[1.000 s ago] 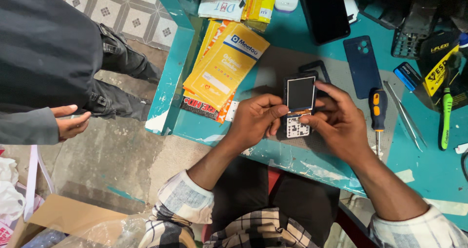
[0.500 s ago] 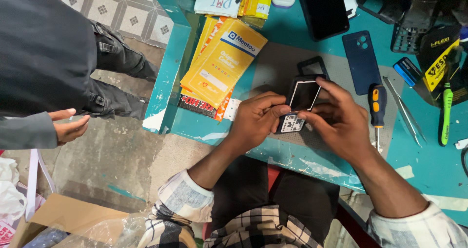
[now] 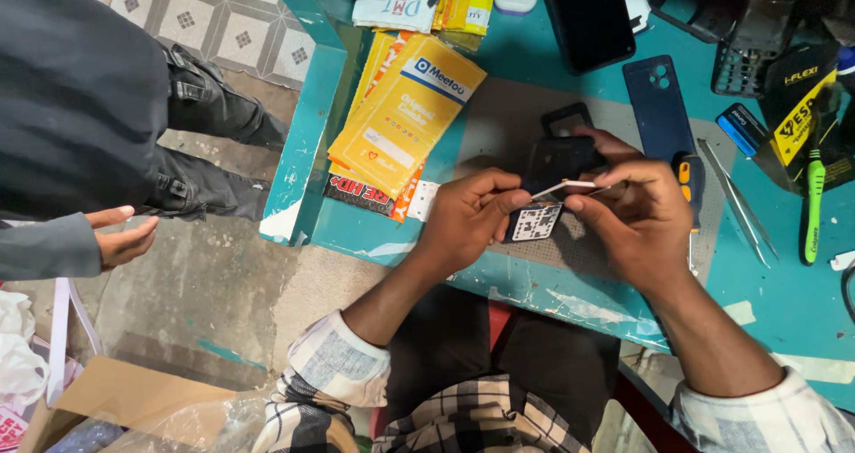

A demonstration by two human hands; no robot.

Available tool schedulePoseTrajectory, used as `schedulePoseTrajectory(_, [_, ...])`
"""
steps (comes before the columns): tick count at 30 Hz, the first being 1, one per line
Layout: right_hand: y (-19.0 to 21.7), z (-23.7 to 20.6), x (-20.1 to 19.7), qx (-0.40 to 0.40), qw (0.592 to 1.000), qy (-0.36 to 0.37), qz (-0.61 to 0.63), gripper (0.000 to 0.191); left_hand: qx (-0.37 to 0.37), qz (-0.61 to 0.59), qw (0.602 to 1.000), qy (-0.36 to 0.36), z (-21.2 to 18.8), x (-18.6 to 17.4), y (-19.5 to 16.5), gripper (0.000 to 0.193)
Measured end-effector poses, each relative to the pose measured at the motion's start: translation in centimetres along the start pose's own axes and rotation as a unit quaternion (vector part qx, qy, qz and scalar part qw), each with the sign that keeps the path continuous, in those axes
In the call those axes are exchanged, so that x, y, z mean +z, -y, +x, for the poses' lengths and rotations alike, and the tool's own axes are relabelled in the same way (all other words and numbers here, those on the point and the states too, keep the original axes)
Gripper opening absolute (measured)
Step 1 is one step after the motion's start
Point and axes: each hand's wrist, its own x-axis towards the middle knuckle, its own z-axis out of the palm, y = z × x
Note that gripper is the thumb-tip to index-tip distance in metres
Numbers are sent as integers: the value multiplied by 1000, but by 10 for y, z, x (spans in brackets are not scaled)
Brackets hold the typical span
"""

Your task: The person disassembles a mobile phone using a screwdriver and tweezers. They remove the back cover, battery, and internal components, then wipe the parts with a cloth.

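Note:
My left hand (image 3: pixel 466 220) and my right hand (image 3: pixel 632 212) hold a small thin flat piece (image 3: pixel 561 187) between their fingertips, seen almost edge-on, over a dark phone part (image 3: pixel 554 162) on the grey mat. A white square label with a black pattern (image 3: pixel 535 222) hangs just under the fingers. Whether the label is part of the piece, I cannot tell. Both hands pinch the piece from opposite ends.
On the teal table (image 3: pixel 757 293) lie a blue phone back cover (image 3: pixel 659 106), a black phone (image 3: pixel 588 16), a stack of yellow packets (image 3: pixel 401 114), tweezers (image 3: pixel 739 204), a green-handled tool (image 3: pixel 812 212). Another person (image 3: pixel 80 132) in dark clothes stands at the left. A cardboard box (image 3: pixel 134 408) sits on the floor.
The flat piece has tipped from facing the camera to nearly edge-on. My hands have shifted slightly left and lower over the mat.

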Motion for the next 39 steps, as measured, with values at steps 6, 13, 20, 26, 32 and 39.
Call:
schedulePoseTrajectory(6, [13,10,4,-40,998,22,-39,26,17,59,997,-40,5,-5,2,26])
schedulePoseTrajectory(13, [27,19,11,-55,995,67,-46,19,16,-30,999,-16,11,-8,-1,30])
schedulePoseTrajectory(20, [32,20,19,-67,984,99,-130,23,-41,-107,993,-4,8,-12,-10,34])
schedulePoseTrajectory(26, [29,23,20,-43,979,114,-166,31,-60,-136,989,11,11,-14,-9,37])
schedulePoseTrajectory(32, [15,20,19,149,979,89,-111,41,-46,-107,993,24,7,-20,-15,39])
schedulePoseTrajectory(39, [-1,19,12,199,977,55,-59,45,-70,148,986,-35,7,-21,-78,37])
